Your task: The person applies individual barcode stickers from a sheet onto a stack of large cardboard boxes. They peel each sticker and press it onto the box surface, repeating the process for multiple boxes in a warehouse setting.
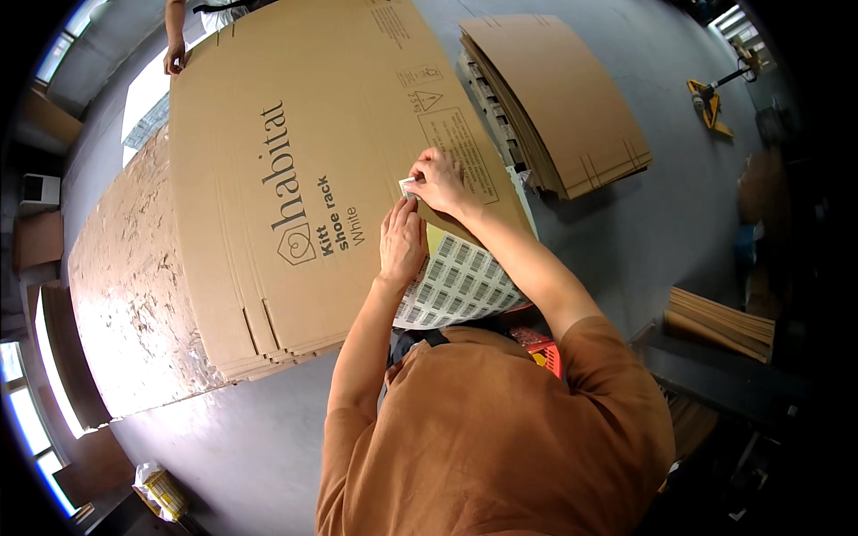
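Note:
Between the thumb and fingers of my right hand (436, 183) is a small white label (407, 186), held just over the top flat cardboard carton (241, 161). My left hand (403, 239) lies beside it with fingers stretched forward, their tips at the label's near edge; whether they touch it is hard to tell. A sheet of barcode labels (460, 279) lies below my hands at the carton's near edge, bending down toward my body. Part of its yellowish backing (435, 239) shows bare. Dark printing covers the carton's face.
Another person's hand (174, 59) rests at the carton's far left edge. The flat cartons lie stacked on a chipboard surface (134, 295). A second cardboard stack (559, 98) stands to the right, with a yellow pallet jack (710, 107) beyond. Near me is a red plastic basket (539, 347).

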Demonstrator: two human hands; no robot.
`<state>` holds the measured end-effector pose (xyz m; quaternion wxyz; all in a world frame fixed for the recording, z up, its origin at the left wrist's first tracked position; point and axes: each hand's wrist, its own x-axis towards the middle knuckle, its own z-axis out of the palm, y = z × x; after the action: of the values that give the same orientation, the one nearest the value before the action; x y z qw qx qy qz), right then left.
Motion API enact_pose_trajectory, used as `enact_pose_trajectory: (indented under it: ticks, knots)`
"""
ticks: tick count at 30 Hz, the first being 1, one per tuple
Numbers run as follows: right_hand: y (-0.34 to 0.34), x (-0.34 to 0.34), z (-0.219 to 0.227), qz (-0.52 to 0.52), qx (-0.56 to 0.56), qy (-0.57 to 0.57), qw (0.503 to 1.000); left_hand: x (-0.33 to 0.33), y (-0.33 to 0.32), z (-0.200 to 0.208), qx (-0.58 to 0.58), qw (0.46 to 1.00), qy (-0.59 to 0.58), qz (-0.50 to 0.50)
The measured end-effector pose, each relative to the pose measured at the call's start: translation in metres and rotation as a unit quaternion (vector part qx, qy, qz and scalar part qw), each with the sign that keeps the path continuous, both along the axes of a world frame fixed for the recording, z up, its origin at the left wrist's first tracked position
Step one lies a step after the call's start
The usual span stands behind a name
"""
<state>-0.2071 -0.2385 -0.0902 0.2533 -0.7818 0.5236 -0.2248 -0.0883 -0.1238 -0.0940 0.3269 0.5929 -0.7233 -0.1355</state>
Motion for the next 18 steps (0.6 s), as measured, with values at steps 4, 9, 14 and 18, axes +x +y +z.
enact_pose_trajectory:
  ticks: [4, 9, 14, 18]
  knots:
    - [0.003, 0.003, 0.001, -0.064, -0.083, -0.022, 0.994, 0.001, 0.001, 0.004, 0.013, 0.999, 0.038, -0.001]
    - [0.000, -0.003, 0.017, 0.005, -0.078, -0.011, 0.997, 0.014, 0.011, 0.023, 0.017, 0.989, 0.148, -0.016]
    - [0.084, -0.021, 0.058, 0.156, -0.012, -0.057, 0.986, 0.034, 0.046, 0.047, 0.214, 0.930, 0.276, 0.112]
    - [0.135, -0.031, 0.068, 0.200, -0.179, -0.015, 0.963, 0.038, 0.060, 0.059, 0.268, 0.906, 0.298, 0.135]
